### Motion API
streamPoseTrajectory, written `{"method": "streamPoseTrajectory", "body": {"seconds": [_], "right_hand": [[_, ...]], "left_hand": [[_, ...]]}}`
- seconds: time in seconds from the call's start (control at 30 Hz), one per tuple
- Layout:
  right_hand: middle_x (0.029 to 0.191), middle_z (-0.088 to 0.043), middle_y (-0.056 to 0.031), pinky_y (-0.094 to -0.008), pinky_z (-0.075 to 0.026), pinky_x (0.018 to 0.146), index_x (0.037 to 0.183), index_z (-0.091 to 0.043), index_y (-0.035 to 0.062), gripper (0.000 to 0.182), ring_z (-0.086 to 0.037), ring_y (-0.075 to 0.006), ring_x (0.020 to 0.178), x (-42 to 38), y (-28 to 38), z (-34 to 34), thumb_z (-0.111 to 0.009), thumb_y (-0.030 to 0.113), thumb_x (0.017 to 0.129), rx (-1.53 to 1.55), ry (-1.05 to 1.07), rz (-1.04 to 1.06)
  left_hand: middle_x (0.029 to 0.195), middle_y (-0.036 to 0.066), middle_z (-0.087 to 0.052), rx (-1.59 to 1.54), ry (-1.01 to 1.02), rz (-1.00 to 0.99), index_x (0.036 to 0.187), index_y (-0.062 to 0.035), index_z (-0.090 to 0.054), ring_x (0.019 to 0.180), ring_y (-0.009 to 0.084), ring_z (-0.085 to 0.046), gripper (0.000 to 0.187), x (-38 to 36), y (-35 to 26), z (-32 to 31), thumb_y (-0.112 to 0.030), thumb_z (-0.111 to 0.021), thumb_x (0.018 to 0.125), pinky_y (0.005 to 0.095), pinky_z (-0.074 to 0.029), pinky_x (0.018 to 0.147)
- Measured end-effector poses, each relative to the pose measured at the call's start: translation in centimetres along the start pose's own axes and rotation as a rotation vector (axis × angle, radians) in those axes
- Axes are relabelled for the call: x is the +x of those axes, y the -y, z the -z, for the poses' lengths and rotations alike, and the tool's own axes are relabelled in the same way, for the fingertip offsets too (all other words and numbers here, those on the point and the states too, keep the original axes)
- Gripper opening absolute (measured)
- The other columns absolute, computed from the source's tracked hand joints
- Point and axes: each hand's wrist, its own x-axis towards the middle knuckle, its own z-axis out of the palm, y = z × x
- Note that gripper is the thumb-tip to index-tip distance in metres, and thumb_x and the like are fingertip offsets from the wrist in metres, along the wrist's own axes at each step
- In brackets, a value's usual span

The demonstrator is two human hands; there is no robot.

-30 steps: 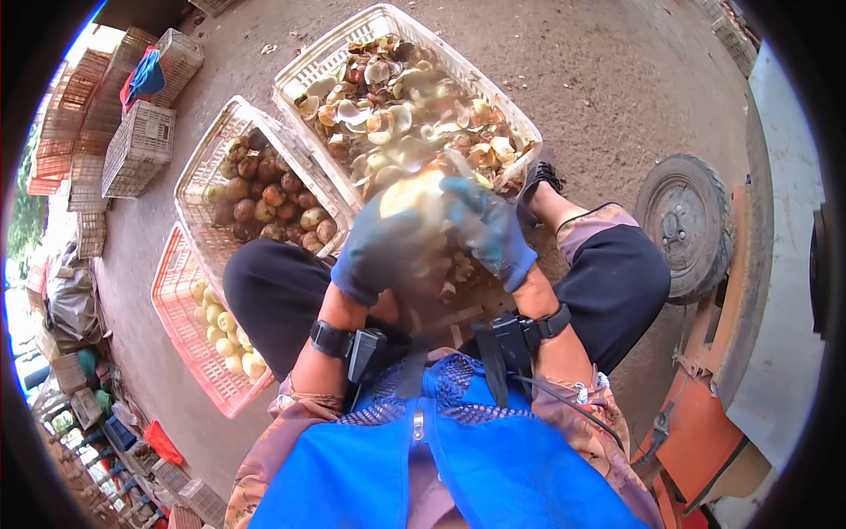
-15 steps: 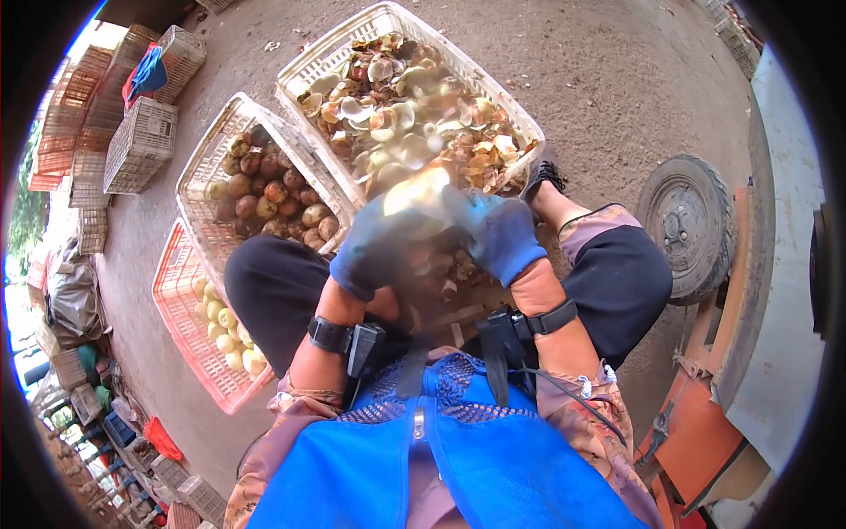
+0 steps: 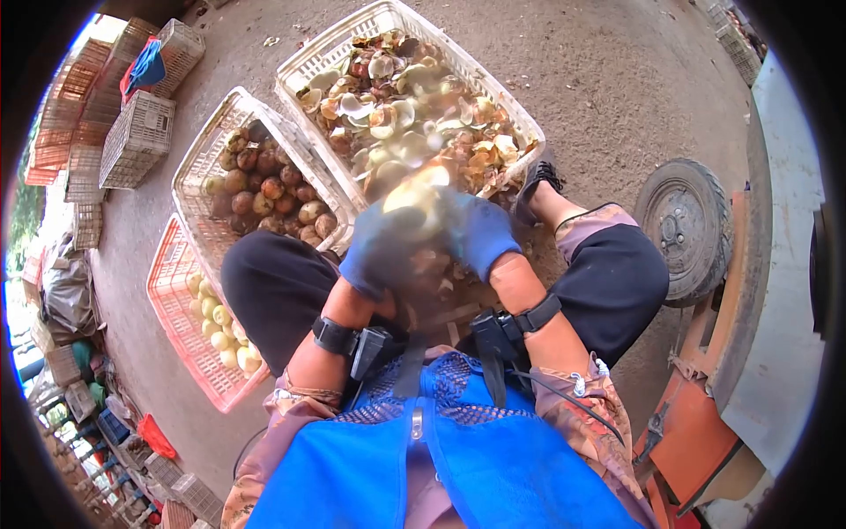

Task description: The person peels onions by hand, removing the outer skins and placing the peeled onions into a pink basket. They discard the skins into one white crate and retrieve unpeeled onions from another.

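Note:
My left hand, in a blue glove, is closed around a pale, yellowish round fruit or vegetable held over the near end of the peel crate. Haze and blur cover its outline. My right hand, gloved in blue too, is curled close against the same piece from the right; its fingertips and anything inside them are hidden. Just beyond both hands, a white crate is heaped with peels, pale inside and brown outside.
Left of my knee, a white crate holds brown unpeeled round pieces. Beside it, a pink crate contains pale peeled ones. A wheel stands at right, near an orange metal part. Stacked crates stand far left.
Both hands stay together at the pale piece. My right hand and forearm have shifted slightly left and inward. The crates look unchanged, with the whole view moved a little.

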Motion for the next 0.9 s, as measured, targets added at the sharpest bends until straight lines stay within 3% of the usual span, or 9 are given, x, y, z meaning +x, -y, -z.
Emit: {"method": "streamPoseTrajectory", "body": {"seconds": [0.07,0.17,0.27,0.3,0.4,0.47,0.57,0.83,0.9], "right_hand": [[0.095,-0.068,-0.013,-0.0436,-0.056,0.068,0.107,-0.063,0.0098,0.021,-0.069,-0.0338,0.086,0.5,-1.3,-0.8,-0.052,0.018,0.092,0.114,0.035,0.01],[0.094,-0.068,-0.013,-0.0427,-0.055,0.077,0.09,-0.069,0.0116,0.015,-0.069,-0.0329,0.088,1.4,-3.3,-1.6,-0.056,0.02,0.087,0.48,0.037,-0.029],[0.094,-0.069,-0.0114,-0.0396,-0.056,0.077,0.089,-0.069,0.0089,0.018,-0.068,-0.0317,0.089,2.1,-5.5,-3.9,-0.059,0.022,0.084,0.696,-0.259,0.24],[0.102,-0.069,-0.0129,-0.0375,-0.056,0.078,0.093,-0.068,0.0062,0.02,-0.067,-0.0318,0.093,1.1,-4.9,-1.8,-0.064,0.021,0.081,0.794,0.041,0.086],[0.103,-0.067,-0.0156,-0.0379,-0.055,0.079,0.092,-0.065,0.0054,0.016,-0.066,-0.0323,0.092,0.8,-3.0,-2.4,-0.066,0.016,0.08,1.067,-0.114,0.126],[0.102,-0.066,-0.0156,-0.0378,-0.055,0.078,0.092,-0.064,0.0051,0.014,-0.066,-0.0319,0.09,1.1,-3.5,-3.7,-0.065,0.013,0.082,0.942,-0.212,0.218],[0.1,-0.065,-0.0154,-0.0377,-0.055,0.078,0.094,-0.061,0.0045,0.01,-0.065,-0.031,0.086,1.5,-3.8,-4.8,-0.062,0.008,0.085,0.674,-0.406,0.394],[0.09,-0.062,-0.0151,-0.0389,-0.05,0.07,0.093,-0.062,0.0042,0.017,-0.062,-0.0283,0.078,-0.7,0.8,-0.9,-0.058,0.021,0.093,0.778,-0.506,0.094],[0.086,-0.061,-0.0148,-0.039,-0.049,0.068,0.093,-0.063,0.0049,0.019,-0.061,-0.0266,0.074,-0.8,0.7,-1.4,-0.058,0.024,0.093,0.814,-0.517,-0.049]], "left_hand": [[0.108,0.006,-0.066,-1.335,0.061,0.507,0.103,0.0018,-0.064,0.098,0.0178,-0.064,0.036,0.6,-0.5,0.0,-0.001,-0.076,0.07,0.0313,-0.053,0.085],[0.108,0.006,-0.066,-0.396,-0.06,0.247,0.105,0.0011,-0.063,0.096,0.0157,-0.064,0.036,0.1,-2.4,-0.6,-0.001,-0.073,0.07,0.0297,-0.052,0.084],[0.104,0.006,-0.066,-0.35,-0.062,0.008,0.111,-0.0003,-0.062,0.092,0.0142,-0.062,0.041,0.6,-4.6,-0.5,-0.001,-0.07,0.071,0.0277,-0.052,0.081],[0.104,0.006,-0.066,-0.349,-0.061,0.008,0.111,-0.0003,-0.062,0.092,0.0142,-0.062,0.041,0.7,-4.2,-0.4,-0.001,-0.07,0.071,0.0277,-0.052,0.081],[0.101,0.007,-0.066,-0.245,0.044,0.103,0.115,-0.0015,-0.061,0.09,0.0145,-0.062,0.044,0.9,-3.6,0.2,-0.003,-0.069,0.072,0.0275,-0.051,0.08],[0.101,0.006,-0.066,-0.548,0.009,0.424,0.119,0.0005,-0.059,0.09,0.0145,-0.062,0.045,1.3,-5.8,0.5,-0.006,-0.067,0.075,0.0271,-0.051,0.081],[0.101,0.007,-0.067,-0.309,-0.101,0.249,0.119,0.0027,-0.06,0.091,0.0141,-0.063,0.041,1.3,-5.9,1.0,-0.007,-0.066,0.08,0.0272,-0.051,0.082],[0.118,0.011,-0.064,-0.816,-0.303,0.29,0.125,0.0021,-0.06,0.102,0.017,-0.063,0.04,1.2,-6.2,-1.2,-0.008,-0.064,0.087,0.0286,-0.05,0.091],[0.115,0.01,-0.064,-0.457,-0.327,0.12,0.125,0.0016,-0.06,0.1,0.0172,-0.062,0.039,0.9,-5.4,-2.1,-0.009,-0.064,0.087,0.0288,-0.051,0.087]]}}
